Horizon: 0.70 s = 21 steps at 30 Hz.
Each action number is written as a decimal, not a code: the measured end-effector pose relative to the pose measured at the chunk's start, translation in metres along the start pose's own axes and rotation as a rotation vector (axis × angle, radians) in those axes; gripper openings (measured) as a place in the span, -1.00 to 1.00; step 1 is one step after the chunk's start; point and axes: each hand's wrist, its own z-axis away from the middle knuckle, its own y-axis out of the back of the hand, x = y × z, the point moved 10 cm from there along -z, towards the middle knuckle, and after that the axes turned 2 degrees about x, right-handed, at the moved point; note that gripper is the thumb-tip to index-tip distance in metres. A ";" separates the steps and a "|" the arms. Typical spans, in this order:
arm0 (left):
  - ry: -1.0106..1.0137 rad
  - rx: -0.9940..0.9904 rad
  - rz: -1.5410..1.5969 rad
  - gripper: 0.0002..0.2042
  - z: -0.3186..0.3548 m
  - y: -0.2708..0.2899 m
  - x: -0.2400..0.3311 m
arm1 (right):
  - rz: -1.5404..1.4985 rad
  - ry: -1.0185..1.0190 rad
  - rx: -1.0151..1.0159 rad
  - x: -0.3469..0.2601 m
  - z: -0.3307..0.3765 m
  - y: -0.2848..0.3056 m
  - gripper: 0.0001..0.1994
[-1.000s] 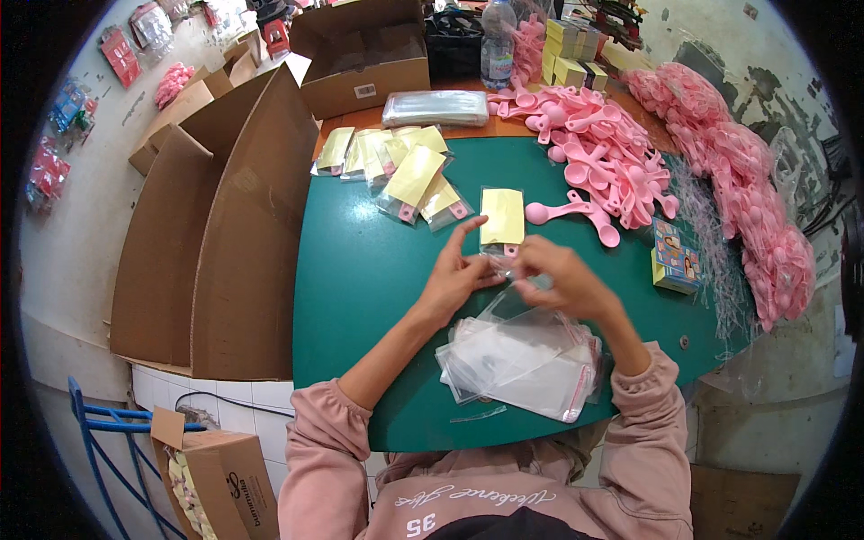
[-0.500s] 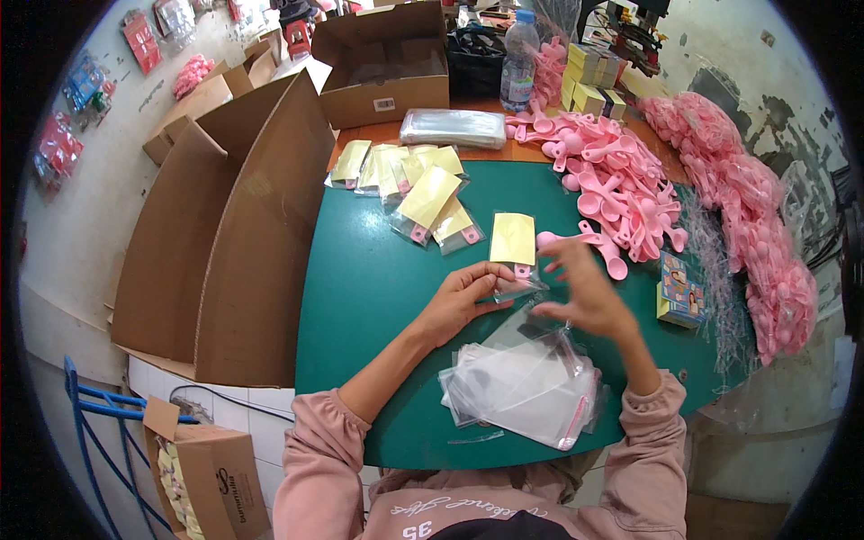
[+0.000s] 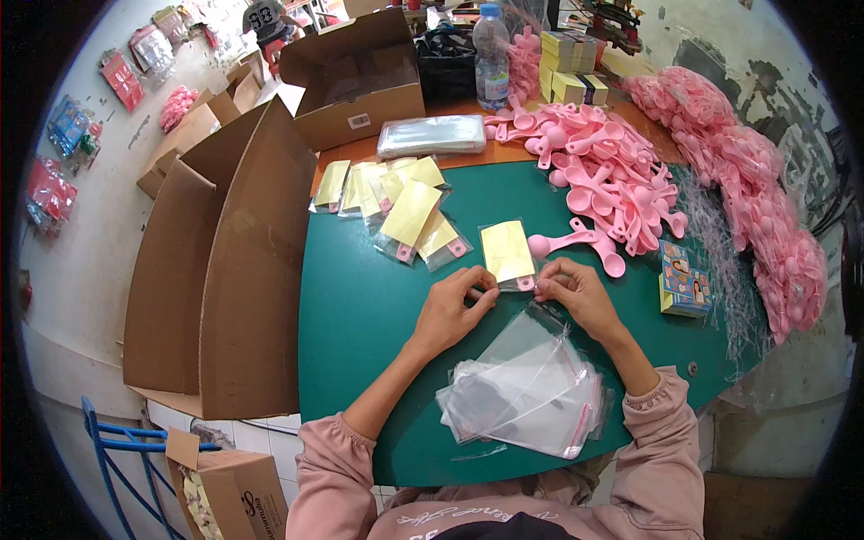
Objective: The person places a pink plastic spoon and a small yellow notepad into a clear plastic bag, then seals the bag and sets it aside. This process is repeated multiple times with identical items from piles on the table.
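Note:
A clear bag with a yellow card and pink item inside (image 3: 507, 253) lies flat on the green table (image 3: 360, 306). My left hand (image 3: 454, 306) and my right hand (image 3: 573, 290) both pinch its near edge, thumbs and fingers pressed along the flap. Just below my hands lies a stack of empty clear bags (image 3: 526, 391) with red sealing strips. Several finished yellow packs (image 3: 396, 202) lie fanned out beyond my left hand.
A heap of pink spoons (image 3: 603, 171) fills the table's right side, with a small printed box (image 3: 684, 279) beside it. Open cardboard boxes (image 3: 225, 270) stand at the left, another box (image 3: 355, 81), a wrapped bundle of bags (image 3: 432, 135) and a water bottle (image 3: 490, 58) at the back.
The yellow pack now lies flat on the table and both hands have closed on its near edge; before, they were held slightly apart above the clear bags.

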 end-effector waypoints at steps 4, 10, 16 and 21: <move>0.070 0.019 0.034 -0.85 0.002 -0.001 -0.006 | 0.050 -0.093 0.047 0.013 0.000 0.003 -0.89; 0.311 0.055 0.110 -0.86 0.008 0.000 -0.025 | 0.202 -0.110 0.183 0.009 0.000 0.004 -0.88; 0.300 0.100 0.231 -0.86 0.006 0.001 -0.028 | 0.238 -0.083 0.203 0.006 0.000 0.005 -0.89; 0.282 0.025 0.166 -0.88 0.005 -0.005 -0.024 | 0.205 -0.093 0.207 0.004 0.001 0.002 -0.84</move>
